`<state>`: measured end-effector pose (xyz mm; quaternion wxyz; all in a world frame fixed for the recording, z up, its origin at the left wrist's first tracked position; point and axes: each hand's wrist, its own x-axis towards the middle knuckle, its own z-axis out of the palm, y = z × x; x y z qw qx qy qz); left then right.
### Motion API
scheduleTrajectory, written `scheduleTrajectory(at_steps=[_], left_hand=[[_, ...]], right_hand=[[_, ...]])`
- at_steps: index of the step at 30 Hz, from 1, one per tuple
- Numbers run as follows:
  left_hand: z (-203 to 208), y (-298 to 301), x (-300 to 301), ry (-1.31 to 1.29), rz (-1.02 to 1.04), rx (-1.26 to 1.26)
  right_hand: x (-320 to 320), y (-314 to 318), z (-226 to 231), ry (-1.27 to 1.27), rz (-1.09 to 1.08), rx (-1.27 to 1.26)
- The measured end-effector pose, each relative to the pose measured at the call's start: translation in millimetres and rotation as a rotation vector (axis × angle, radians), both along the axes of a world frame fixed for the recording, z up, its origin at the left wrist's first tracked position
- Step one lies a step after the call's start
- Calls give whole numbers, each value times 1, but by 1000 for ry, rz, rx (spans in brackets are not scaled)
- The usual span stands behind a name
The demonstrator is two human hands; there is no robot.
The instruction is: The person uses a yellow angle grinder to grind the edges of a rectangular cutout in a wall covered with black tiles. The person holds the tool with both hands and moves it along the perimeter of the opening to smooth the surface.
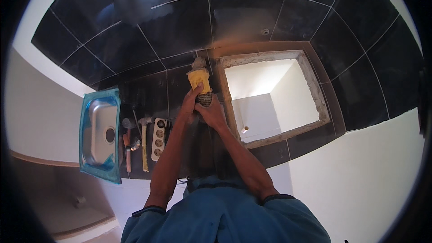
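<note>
Both my hands are wrapped around a yellow angle grinder (198,78) with a dusty grey head that points away from me. My left hand (191,101) grips its body from the left side. Lower down, my right hand (212,111) closes round the dark ribbed rear part. The grinder is over the black tiled counter (153,85), beside the left edge of a rectangular cut-out (318,94). Rough, dusty edges line this opening. Whether a disc touches the tile cannot be made out.
Left of my arms lie a power strip (158,139), a hammer (144,141) and another red-handled tool (127,146). A steel sink (100,130) with blue film on its rim sits farther left. Black wall tiles (180,22) rise behind. A pipe end (245,129) shows through the opening.
</note>
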<state>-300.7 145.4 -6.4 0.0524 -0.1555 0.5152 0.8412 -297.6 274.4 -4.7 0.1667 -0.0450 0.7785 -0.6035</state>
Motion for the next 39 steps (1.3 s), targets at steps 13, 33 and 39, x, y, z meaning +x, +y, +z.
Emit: scheduleTrajectory(at_steps=[13,33,39], left_hand=[[9,3,-57,-57,-88,-121],[-16,-7,-65,14,-121,-225],[-10,-4,-63,-3,-141,-210]], right_hand=[[-42,0,-27,89,-89,-159],[-41,2,-9,60,-39,-308],[-47,1,-18,29,-46,-222]])
